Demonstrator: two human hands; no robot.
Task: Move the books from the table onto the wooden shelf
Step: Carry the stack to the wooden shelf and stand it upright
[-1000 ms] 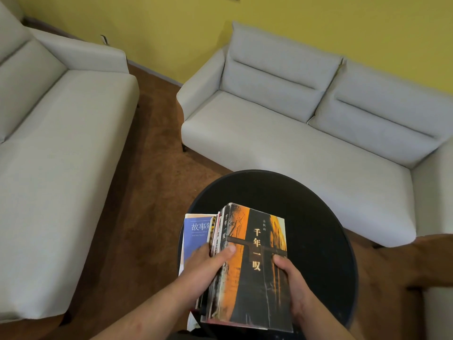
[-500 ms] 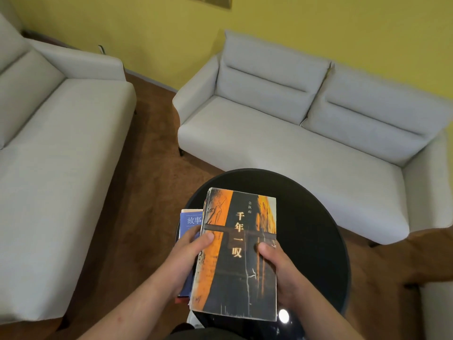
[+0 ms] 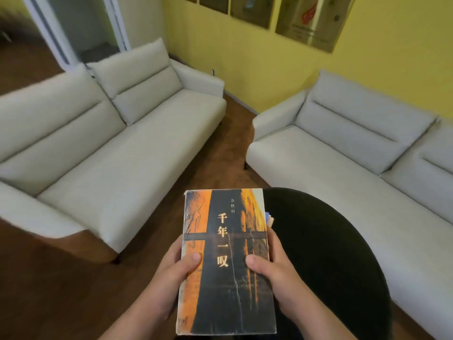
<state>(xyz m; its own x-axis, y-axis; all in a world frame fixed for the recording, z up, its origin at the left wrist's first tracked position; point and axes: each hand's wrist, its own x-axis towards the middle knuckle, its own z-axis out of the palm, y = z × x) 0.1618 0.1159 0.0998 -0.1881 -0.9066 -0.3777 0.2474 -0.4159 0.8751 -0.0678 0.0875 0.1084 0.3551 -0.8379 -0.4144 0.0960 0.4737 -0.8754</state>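
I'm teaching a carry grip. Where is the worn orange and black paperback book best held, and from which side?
Probably by its two long edges, in the lower half, coming from the near short end. The worn orange and black paperback book lies flat and cover-up, with other books peeking out beneath, so the left hand and right hand clamp opposite edges, thumbs on the cover.
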